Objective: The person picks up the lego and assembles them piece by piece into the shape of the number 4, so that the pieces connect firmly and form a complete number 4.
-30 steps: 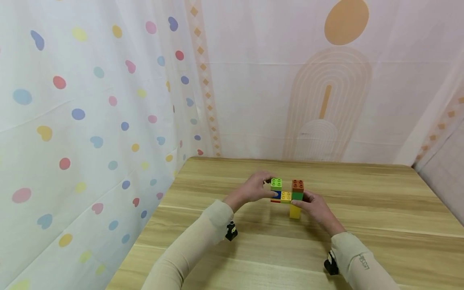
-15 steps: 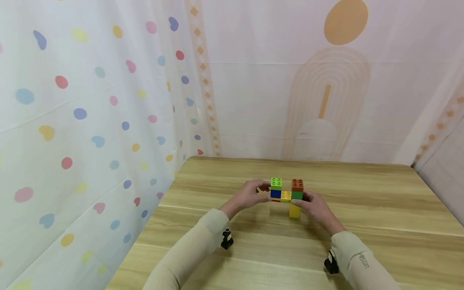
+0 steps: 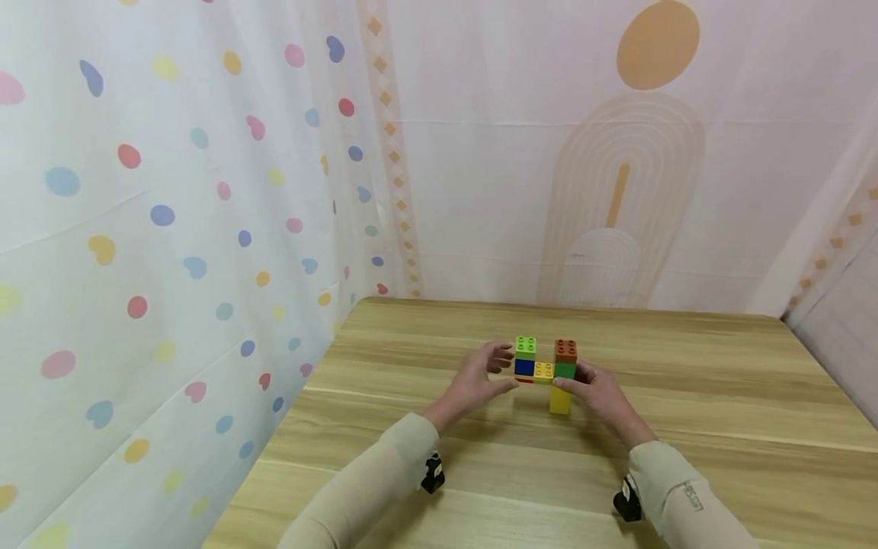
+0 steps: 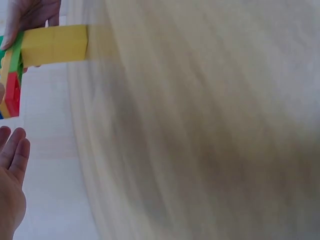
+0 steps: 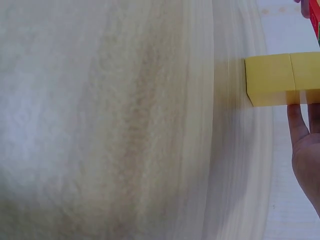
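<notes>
A toy building-brick structure [image 3: 544,371] stands on the table on a yellow column [image 3: 559,399]. Above the column sit a green brick [image 3: 565,370] and a brown-orange brick [image 3: 565,351]. An arm of bricks juts out to the left, a red brick [image 4: 13,95] under its end. A blue brick [image 3: 524,367] and a lime-green brick [image 3: 525,348] rise on that end. My right hand [image 3: 604,396] grips the structure from the right, thumb in front. At the left end, my left hand [image 3: 476,381] is spread, its thumb tip close to the lower bricks and its fingers apart from them.
The wooden table [image 3: 507,488] spreads around the structure. A patterned curtain [image 3: 480,191] hangs behind and to the left. Small black devices [image 3: 433,473] are strapped under both wrists.
My left fingers have come off the blue and lime-green bricks, drawn back left and spread. My right hand keeps its grip, and the structure stays in place.
</notes>
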Available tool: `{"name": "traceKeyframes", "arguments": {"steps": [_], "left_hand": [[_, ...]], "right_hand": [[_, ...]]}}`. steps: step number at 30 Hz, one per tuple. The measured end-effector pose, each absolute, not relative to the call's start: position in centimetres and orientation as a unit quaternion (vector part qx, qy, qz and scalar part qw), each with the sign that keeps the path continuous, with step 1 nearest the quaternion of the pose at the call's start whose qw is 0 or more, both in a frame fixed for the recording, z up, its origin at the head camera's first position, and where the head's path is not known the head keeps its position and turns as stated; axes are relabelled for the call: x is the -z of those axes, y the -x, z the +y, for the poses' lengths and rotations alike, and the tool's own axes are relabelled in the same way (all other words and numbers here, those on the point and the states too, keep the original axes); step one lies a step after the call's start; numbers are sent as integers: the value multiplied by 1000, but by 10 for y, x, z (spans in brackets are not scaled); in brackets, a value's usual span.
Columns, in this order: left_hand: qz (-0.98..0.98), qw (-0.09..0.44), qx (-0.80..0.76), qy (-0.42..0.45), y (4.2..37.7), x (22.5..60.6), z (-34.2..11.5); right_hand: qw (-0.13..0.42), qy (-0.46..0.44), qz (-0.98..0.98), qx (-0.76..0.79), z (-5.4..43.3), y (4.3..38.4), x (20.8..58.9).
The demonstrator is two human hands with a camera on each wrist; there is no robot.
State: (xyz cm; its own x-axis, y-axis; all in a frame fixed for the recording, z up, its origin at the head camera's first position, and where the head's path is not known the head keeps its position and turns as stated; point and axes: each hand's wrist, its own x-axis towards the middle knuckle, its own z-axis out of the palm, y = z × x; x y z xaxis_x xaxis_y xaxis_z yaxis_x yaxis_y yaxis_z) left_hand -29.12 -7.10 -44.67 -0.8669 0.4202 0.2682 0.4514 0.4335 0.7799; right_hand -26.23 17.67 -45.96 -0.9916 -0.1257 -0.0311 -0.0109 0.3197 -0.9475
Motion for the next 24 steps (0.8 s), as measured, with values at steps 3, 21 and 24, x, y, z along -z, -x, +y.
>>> {"name": "traceKeyframes", "arguments": {"steps": [3,21,24], "left_hand": [[-837,17,485,254,288,450,-67],[-820,31,501,274,285,460,-58],[-820,37,501,274,284,461,-59]], "right_hand": [[42,48,813,578,176,261,459],[-9,49,817,575,193,247,467],[-30,52,800,597,195,243,469]]}}
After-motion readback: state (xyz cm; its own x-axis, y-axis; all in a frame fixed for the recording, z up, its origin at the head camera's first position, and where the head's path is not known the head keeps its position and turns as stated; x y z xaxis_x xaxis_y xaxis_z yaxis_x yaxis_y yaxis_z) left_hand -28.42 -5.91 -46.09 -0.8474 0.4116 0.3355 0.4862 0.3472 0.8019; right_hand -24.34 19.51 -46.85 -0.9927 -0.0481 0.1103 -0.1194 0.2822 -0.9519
